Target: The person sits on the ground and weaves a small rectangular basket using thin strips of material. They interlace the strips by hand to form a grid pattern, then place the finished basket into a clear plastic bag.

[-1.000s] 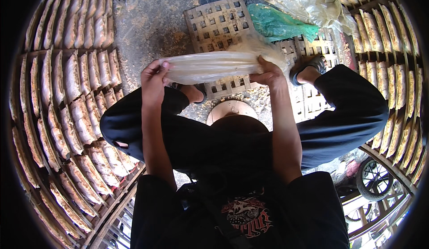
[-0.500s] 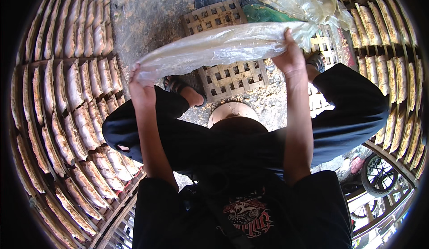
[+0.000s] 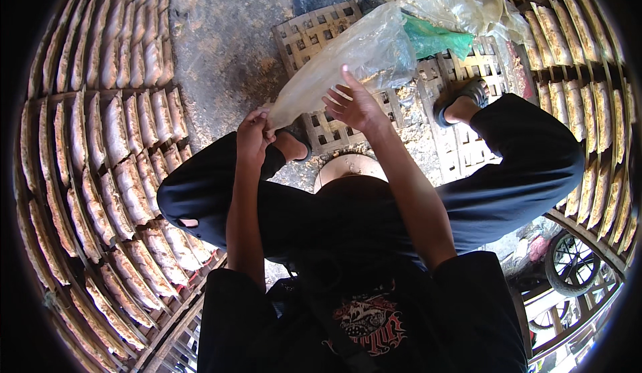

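One gathered end of a long, clear plastic sheet (image 3: 348, 55) is pinched in my left hand (image 3: 253, 132), above my left foot. From there the plastic slants up and to the right, its wider end hanging loose over the lattice boards. My right hand (image 3: 358, 109) is beside the sheet's lower edge, fingers spread and holding nothing. Beneath the sheet lie a woven lattice board (image 3: 304, 35) and a green plastic piece (image 3: 441, 38).
Racks of pale, crusted slabs (image 3: 127, 192) rise on my left, with more slabs (image 3: 588, 119) on the right. Crumpled clear plastic (image 3: 468, 2) is heaped at the far side. A round wooden piece (image 3: 351, 167) sits between my legs. A spoked wheel (image 3: 572, 262) shows at lower right.
My right hand has let go of the sheet's right end and moved left with fingers opened. My left hand has shifted right and nearer, keeping its end; the stretched sheet now hangs slanted.
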`<state>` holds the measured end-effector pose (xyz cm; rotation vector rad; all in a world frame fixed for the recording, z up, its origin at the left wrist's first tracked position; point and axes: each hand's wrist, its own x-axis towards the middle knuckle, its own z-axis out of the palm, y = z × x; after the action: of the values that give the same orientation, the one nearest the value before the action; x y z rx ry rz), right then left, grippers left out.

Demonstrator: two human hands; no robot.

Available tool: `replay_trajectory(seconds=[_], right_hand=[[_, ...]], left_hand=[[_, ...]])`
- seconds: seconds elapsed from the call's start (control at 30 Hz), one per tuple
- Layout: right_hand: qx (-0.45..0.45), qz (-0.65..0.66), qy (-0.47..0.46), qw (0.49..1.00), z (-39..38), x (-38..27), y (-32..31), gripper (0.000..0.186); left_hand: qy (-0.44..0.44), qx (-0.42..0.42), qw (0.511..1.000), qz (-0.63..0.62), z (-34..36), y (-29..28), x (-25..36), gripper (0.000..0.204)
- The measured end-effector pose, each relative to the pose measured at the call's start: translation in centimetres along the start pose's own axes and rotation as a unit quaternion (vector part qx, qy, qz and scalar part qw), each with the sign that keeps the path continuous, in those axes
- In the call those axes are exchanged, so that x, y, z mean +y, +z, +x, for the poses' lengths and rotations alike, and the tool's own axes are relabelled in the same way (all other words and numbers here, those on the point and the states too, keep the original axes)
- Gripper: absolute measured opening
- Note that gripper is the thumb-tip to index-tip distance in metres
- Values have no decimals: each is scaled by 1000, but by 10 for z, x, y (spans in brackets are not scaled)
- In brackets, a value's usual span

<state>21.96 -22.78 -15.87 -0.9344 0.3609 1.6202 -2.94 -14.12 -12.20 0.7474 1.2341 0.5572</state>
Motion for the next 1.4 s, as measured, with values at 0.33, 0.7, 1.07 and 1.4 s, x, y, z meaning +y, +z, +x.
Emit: replay_trajectory(seconds=[0.33,0.7,1.07,1.4], right_hand=[[31,-66,-114,991,34,24,39,28],[161,-30,60,985,42,-34,23,36],[189,139,-121,965,46,-137,-51,25],[17,-24,-260,965,-50,-206,91,40]], left_hand=[[-104,-11,993,-46,-40,56,20,22],[-2,-62,998,11,-34,47,12,22],[58,-83,995,5,-31,28,48,21],[337,-67,929,140,-46,60,214,32]])
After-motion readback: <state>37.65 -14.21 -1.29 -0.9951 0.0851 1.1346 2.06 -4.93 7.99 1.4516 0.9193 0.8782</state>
